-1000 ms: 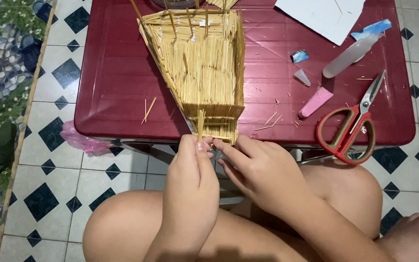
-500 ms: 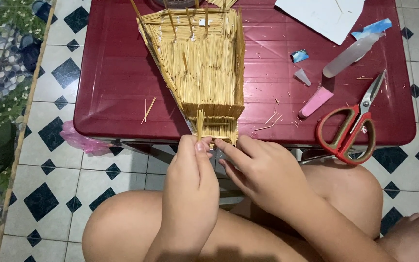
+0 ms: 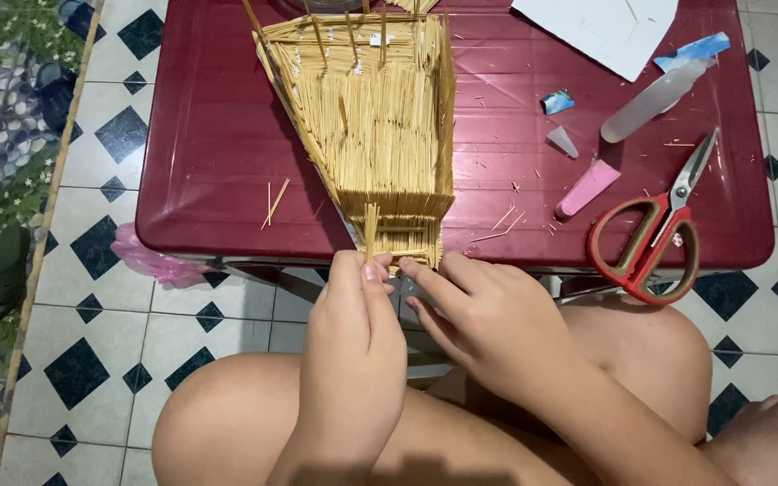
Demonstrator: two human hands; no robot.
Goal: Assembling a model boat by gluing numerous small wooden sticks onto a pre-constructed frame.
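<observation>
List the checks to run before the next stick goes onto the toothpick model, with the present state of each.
1. Left hand pinches a stick at the near edge of the toothpick model: ok.
2. Right hand steadies that same edge with its fingertips: ok.
3. Model sits on the red table, its near end over the table's front edge: ok, though only partly supported.
4. Glue on the joint: cannot tell.
5. Glue bottle lies on its side, apart from both hands: not ok if needed now.
6. Scissors lie clear of the model at the table's right front: ok.
</observation>
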